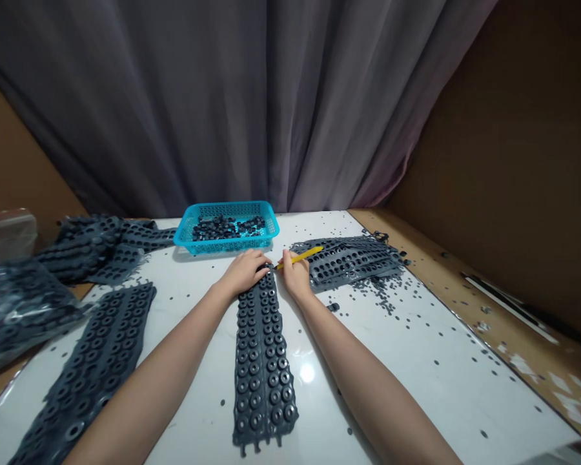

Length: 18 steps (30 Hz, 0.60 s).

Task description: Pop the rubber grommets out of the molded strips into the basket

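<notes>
A black rubber sheet (260,361) with rows of ring-shaped grommets lies lengthwise in front of me. My left hand (244,271) is closed at its far end, fingertips pinching the edge there. In my right hand (294,274) is a slim yellow pen-shaped tool (303,256), its thin dark tip pointing left at the same far edge. The fingertips hide the exact spot where the tip meets the rubber. Just beyond my hands stands a turquoise basket (227,247) holding loose black rubber pieces (217,227).
Punched-out black sheets (351,261) are stacked at the right, with small black discs (385,294) scattered around. Another grommet sheet (99,342) lies at the left, beside a clear plastic bag (24,310) and a heap of sheets (91,248). A grey curtain (232,110) hangs behind.
</notes>
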### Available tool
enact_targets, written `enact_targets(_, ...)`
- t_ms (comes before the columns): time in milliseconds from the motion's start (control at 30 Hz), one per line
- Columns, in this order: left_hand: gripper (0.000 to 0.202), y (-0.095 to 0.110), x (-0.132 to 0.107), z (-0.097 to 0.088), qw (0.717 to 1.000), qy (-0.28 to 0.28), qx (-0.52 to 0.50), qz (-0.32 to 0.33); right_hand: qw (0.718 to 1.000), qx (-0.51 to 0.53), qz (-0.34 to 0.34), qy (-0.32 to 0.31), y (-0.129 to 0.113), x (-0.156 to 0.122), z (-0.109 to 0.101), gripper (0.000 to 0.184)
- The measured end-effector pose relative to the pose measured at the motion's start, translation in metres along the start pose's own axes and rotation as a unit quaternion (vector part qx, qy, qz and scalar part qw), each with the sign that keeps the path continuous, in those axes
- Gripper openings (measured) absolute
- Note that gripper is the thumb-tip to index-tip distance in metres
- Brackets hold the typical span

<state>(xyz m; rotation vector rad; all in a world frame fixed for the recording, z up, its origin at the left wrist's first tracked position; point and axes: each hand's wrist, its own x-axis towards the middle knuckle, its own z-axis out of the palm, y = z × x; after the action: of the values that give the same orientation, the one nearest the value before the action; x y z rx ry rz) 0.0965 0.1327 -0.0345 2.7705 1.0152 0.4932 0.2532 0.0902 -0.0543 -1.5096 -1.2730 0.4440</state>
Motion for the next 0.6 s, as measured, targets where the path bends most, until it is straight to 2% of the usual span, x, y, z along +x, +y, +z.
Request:
enact_targets(333, 0.029, -0.0073, 0.0031, -0.0078, 1.000, -0.024, -0.003, 0.012, 0.999, 0.037, 0.018, 0.025, 0.0003, -0.0009, 0.0001, 0.041)
enact_targets(600, 0.026, -0.0033, 0.0059, -0.0023, 0.999, -0.034, -0.002, 0.006, 0.999, 0.030, 0.014, 0.019, -0.0010, -0.0014, -0.0013, 0.042)
